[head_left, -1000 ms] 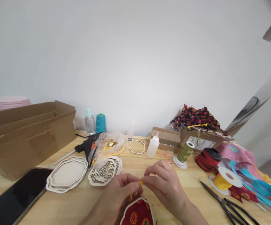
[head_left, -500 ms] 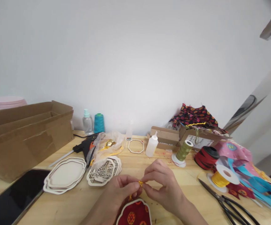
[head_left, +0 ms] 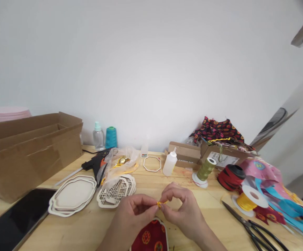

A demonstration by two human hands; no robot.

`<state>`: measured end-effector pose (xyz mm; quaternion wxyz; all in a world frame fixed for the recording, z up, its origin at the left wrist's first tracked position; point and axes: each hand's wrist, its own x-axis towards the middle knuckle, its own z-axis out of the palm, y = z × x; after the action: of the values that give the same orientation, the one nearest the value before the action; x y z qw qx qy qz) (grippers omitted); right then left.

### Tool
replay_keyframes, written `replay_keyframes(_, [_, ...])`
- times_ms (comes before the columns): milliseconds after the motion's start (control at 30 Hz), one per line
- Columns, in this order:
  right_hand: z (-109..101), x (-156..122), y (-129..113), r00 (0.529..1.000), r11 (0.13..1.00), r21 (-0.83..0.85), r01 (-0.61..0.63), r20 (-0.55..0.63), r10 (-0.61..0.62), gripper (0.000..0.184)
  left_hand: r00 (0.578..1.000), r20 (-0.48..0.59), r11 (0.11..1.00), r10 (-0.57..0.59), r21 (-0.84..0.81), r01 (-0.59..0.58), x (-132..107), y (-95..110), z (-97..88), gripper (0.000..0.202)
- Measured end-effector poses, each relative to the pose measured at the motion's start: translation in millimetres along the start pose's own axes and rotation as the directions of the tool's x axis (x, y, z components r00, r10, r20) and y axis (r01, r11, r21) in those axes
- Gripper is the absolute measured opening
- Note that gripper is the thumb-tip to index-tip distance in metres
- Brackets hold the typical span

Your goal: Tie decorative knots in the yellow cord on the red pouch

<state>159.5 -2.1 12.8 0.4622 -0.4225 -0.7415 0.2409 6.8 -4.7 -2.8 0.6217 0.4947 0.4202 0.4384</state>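
Note:
A small knot of yellow cord (head_left: 159, 204) is pinched between the fingertips of both my hands, just above the table's front. My left hand (head_left: 134, 218) is closed on it from the left, thumb against index finger. From the other side my right hand (head_left: 181, 209) grips the cord, a short end showing between its thumb and forefinger. Right below lies a scallop-edged panel (head_left: 150, 237) of dark red patterned fabric with a pale wooden rim, partly covered by my left hand and cut off by the lower frame edge.
Left are pale wooden plates (head_left: 73, 193), lattice pieces (head_left: 117, 191), a phone (head_left: 15, 219), a glue gun (head_left: 96, 164) and a cardboard box (head_left: 33, 153). Right are black scissors (head_left: 248, 225), a yellow cord spool (head_left: 248, 200) and a green spool (head_left: 206, 170). A squeeze bottle (head_left: 169, 164) stands behind.
My right thumb and forefinger have shifted on the cord, and a short yellow end now shows there. My left fingers have moved slightly; the fabric panel sits a little higher in view.

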Motion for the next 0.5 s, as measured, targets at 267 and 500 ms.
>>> replay_keyframes(267, [-4.8,0.1,-1.1,0.998,0.996,0.087,-0.026,0.053,0.022,0.006,0.999,0.030,0.992,0.034,0.120,-0.038,-4.7,5.1,-0.9,0.013])
replay_keyframes(500, [-5.6,1.2,-0.8,0.997,0.990,0.134,-0.038,0.069,0.029,0.006,1.000,-0.012,0.997,0.018,0.080,-0.017,-4.7,7.1,1.5,0.013])
